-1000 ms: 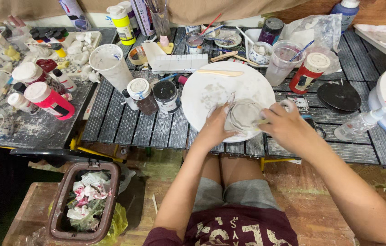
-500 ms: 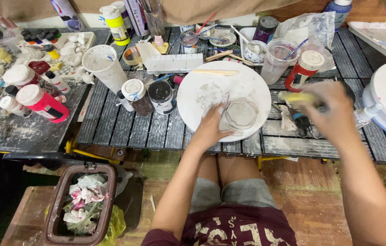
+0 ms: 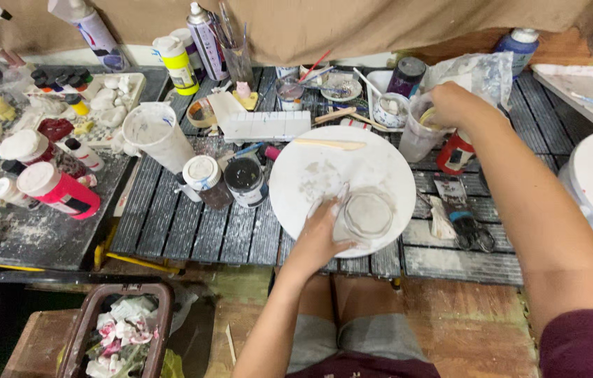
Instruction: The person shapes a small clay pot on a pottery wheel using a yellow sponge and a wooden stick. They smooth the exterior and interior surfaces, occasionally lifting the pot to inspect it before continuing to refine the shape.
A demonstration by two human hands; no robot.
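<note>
Your left hand (image 3: pixel 321 234) held a narrow grip against the clear round mould (image 3: pixel 368 213) lying on the white plate (image 3: pixel 324 168) on the slatted tabletop (image 3: pixel 191 231); your right hand (image 3: pixel 454 105) reached over the plastic cup (image 3: pixel 419 133); its grip I cannot tell.

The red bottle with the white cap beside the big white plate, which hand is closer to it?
Right. The right hand is at the clear cup just above the red bottle; the left hand is across the white plate, holding a small clear cup.
</note>
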